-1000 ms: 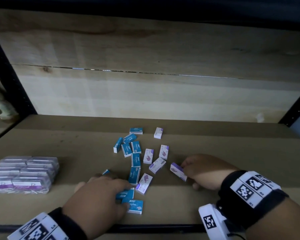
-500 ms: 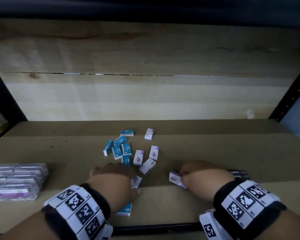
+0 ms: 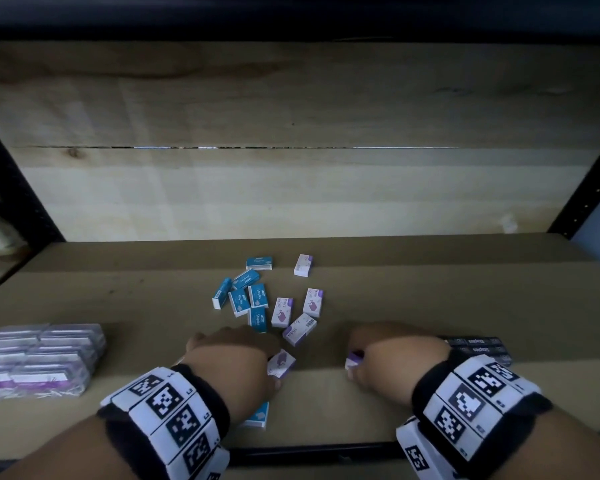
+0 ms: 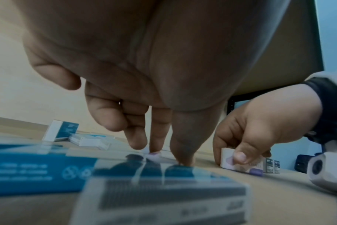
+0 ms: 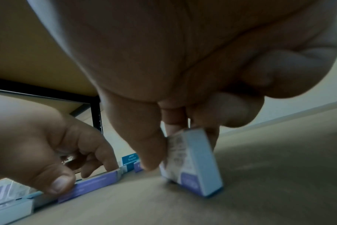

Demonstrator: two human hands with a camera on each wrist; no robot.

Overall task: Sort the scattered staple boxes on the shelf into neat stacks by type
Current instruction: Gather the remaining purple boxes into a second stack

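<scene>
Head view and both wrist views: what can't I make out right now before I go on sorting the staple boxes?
- Head view: the left hand covers most of a purple box and a blue box; its fingers are hidden.
- Head view: the right hand hides nearly all of its pinched purple box.
- Head view: dark boxes behind the right wrist, count unclear.
- Left wrist view: nearest box blurred, print unreadable.

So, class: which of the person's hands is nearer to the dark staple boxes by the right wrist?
Right. The right hand sits just beside the dark staple boxes, pinching a purple box. The left hand is farther off, across the shelf.
</scene>
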